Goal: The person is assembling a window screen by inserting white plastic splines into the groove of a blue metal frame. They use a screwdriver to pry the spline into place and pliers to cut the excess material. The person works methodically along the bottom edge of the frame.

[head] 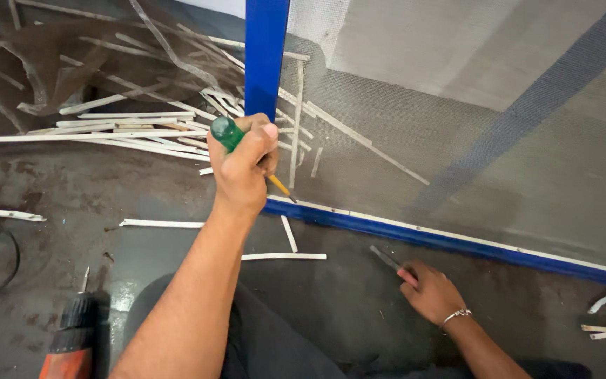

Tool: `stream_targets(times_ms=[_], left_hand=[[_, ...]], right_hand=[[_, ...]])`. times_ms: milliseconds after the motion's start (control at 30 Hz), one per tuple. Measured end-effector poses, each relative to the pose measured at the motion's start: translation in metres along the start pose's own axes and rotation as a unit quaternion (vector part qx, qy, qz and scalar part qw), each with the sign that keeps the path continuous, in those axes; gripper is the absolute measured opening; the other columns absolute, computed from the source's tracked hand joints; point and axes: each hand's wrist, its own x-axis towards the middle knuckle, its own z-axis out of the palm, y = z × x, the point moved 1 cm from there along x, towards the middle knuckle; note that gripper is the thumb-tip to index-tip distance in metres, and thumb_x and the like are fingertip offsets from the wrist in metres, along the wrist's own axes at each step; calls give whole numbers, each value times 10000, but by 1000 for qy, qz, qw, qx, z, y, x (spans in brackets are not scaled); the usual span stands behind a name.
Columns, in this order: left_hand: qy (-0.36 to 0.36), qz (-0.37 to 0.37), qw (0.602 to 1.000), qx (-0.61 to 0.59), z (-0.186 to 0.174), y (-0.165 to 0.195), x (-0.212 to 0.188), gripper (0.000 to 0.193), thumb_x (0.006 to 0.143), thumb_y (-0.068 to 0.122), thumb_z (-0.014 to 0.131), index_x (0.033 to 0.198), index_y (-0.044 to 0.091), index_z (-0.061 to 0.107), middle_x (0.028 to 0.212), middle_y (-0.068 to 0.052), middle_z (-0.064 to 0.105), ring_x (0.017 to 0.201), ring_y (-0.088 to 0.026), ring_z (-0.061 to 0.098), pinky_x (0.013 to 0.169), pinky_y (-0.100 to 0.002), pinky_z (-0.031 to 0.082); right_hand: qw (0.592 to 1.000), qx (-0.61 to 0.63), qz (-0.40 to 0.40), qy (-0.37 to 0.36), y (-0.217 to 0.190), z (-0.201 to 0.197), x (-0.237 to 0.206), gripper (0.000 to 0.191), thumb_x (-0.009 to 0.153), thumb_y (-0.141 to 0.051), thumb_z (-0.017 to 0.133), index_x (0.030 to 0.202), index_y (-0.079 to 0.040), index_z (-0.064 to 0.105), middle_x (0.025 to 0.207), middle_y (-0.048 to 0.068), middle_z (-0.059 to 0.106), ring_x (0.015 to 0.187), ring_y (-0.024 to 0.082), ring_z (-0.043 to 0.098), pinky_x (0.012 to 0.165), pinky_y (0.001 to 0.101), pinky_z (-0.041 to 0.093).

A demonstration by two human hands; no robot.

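Left grip [241, 168] fisted round a green-handled screwdriver [231, 135], tip angled down at the blue frame [359, 226] corner just below. Right grip [431, 289] low on the floor [92, 189], pinching a small dark tool [386, 258] near the frame rail. Orange drill [71, 340] lies well left; white strips [128, 130] scattered beyond.

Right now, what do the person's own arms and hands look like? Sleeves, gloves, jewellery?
Both arms are bare up to where the head camera cuts them off: no sleeves show, no gloves. The left hand has nothing on its wrist or fingers. The right hand has a thin silver bracelet at the wrist. No watch, no markings visible.
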Motion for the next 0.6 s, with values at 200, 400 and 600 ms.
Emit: stream_targets(times_ms=[200,400,600], left_hand=[[-41,-50,998,9,5,-8,3,349,871,155,606,581,97,421,547,44,372,459,-75,325,442,-285,210],[-108,-43,988,104,32,-30,13,358,863,199,650,584,110,443,543,60,397,491,-70,356,465,-293,255],[-111,-34,981,153,57,-46,46,309,792,268,705,602,78,551,544,38,454,516,-106,426,484,-344,338]], right_hand=[[1000,8,13,-5,1,-2,-1,357,780,-250,672,1126,-161,676,1069,133,764,1041,386,703,910,478,551],[1000,9,11,-9,-8,-9,-5,314,752,-214,703,1063,-186,732,1008,132,776,986,374,718,892,456,562],[928,81,-158,327,-67,-119,-12,236,914,-217,698,1050,-26,668,752,150,649,653,242,619,642,397,509]])
